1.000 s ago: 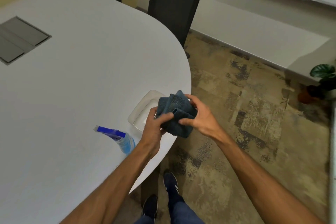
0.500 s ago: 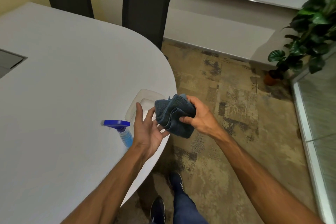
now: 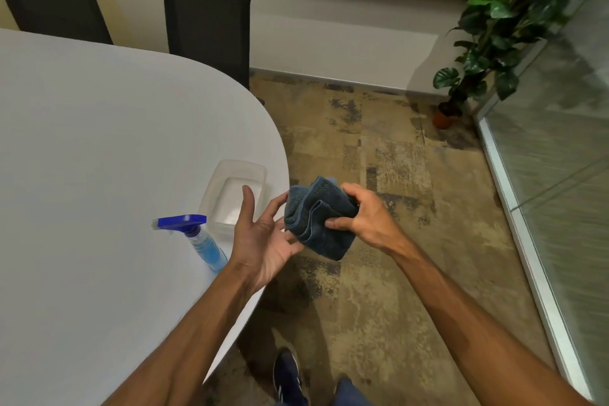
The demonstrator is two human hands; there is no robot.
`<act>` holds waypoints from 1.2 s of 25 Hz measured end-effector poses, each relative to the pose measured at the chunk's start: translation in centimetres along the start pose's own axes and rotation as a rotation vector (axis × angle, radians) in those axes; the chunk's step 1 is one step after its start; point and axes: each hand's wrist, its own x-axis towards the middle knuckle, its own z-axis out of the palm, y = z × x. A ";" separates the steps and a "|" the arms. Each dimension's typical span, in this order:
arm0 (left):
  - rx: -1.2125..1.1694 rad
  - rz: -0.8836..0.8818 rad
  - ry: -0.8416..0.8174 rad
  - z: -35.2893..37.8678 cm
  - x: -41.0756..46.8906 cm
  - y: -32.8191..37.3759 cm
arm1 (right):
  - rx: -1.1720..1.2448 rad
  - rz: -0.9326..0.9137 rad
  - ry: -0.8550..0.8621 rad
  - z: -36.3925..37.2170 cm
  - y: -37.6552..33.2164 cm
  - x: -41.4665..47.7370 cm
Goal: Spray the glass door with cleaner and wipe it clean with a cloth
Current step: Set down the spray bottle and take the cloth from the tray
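A folded dark blue cloth (image 3: 318,221) is held just off the rounded end of the white table (image 3: 99,158), above the carpet. My right hand (image 3: 365,217) grips the cloth from its right side. Beside the cloth's left edge, my left hand (image 3: 263,234) is open with the palm up and fingers spread, the fingertips touching the cloth. A spray bottle (image 3: 201,241) of blue liquid with a blue trigger head stands on the table edge, left of my left hand. The glass door (image 3: 560,158) with its white frame runs along the right side.
A clear plastic container (image 3: 260,171) sits on the table edge behind my left hand. Two black chairs (image 3: 207,23) stand at the table's far side. A potted plant (image 3: 494,26) stands in the corner by the glass. My shoes (image 3: 286,376) are on the patterned carpet.
My left hand has let go of the cloth and opened; the right hand alone keeps holding it. The view has turned right, and the glass door and plant have come into sight.
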 end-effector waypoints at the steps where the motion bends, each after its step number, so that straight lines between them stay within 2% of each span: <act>1: -0.001 -0.014 -0.018 0.2 0.0 -0.3 | -0.027 -0.023 0.042 -0.2 0.3 -0.5; 5: -0.015 -0.047 -0.092 1.6 0.2 -1.8 | 0.001 -0.079 0.108 -0.9 1.3 -3.3; 11: 0.027 -0.031 -0.083 4.7 -0.2 -5.3 | -0.290 -0.275 0.392 -2.8 3.2 -7.2; 15: 0.168 -0.012 -0.017 6.6 -0.5 -7.8 | -0.513 -0.440 0.561 -4.3 4.2 -10.6; 19: 0.505 0.049 -0.136 9.1 -1.8 -9.9 | -0.618 -0.514 0.657 -6.4 5.6 -13.9; 23: 1.198 0.200 0.050 12.5 -2.4 -11.9 | -0.671 -0.536 0.705 -8.7 6.5 -16.7; 27: 1.456 0.486 -0.323 14.6 -5.4 -15.1 | -0.732 -0.516 0.711 -10.9 7.7 -20.2; 30: 1.817 0.863 -0.453 16.2 -6.6 -18.4 | -0.719 -0.498 0.734 -12.5 8.5 -23.1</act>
